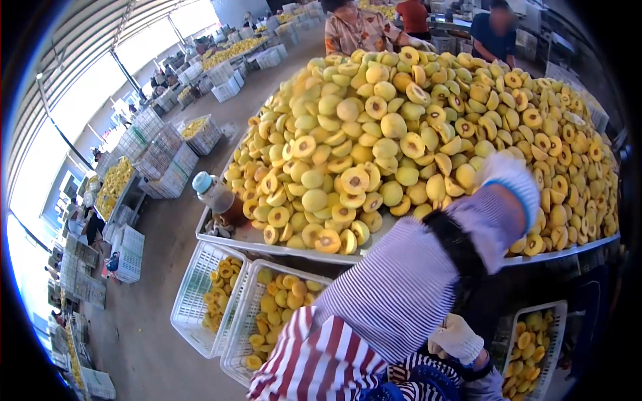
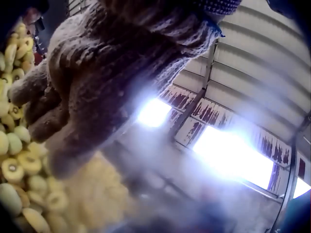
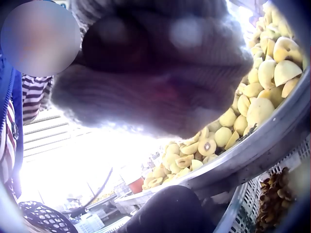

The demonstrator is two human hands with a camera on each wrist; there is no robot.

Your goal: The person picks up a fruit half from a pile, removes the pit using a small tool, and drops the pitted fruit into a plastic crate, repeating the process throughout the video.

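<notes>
A great heap of halved yellow peaches point(image 1: 401, 140) fills a wide, shallow metal tray point(image 1: 267, 244); some halves lie cut side up and show a round brownish hollow where the stone sat, while others lie dome up, smooth and pale yellow-green. The left hand point(image 1: 511, 175), in a white knitted glove below a striped sleeve, reaches out over the right part of the heap and rests down among the fruit; from the wrist view its gloved fingers point(image 2: 34, 97) are bent loosely above the halves, and whether they have closed around a piece cannot be told. The right hand point(image 1: 456, 338), gloved in the same coarse knit, sits low and close to the body below the tray's front rim, fingers curled; the right wrist view is too blurred and close to show whether it holds anything. Near the tray's left corner stands a clear plastic bottle point(image 1: 217, 197) with a pale blue cap and dark liquid in its lower part; no label can be read. Below the front edge stand white plastic lattice baskets point(image 1: 200, 301), each partly filled with more yellow pieces, and another basket point(image 1: 535, 344) of them sits at the right. A red-and-white striped cloth point(image 1: 321, 361) covers the person's front.
</notes>
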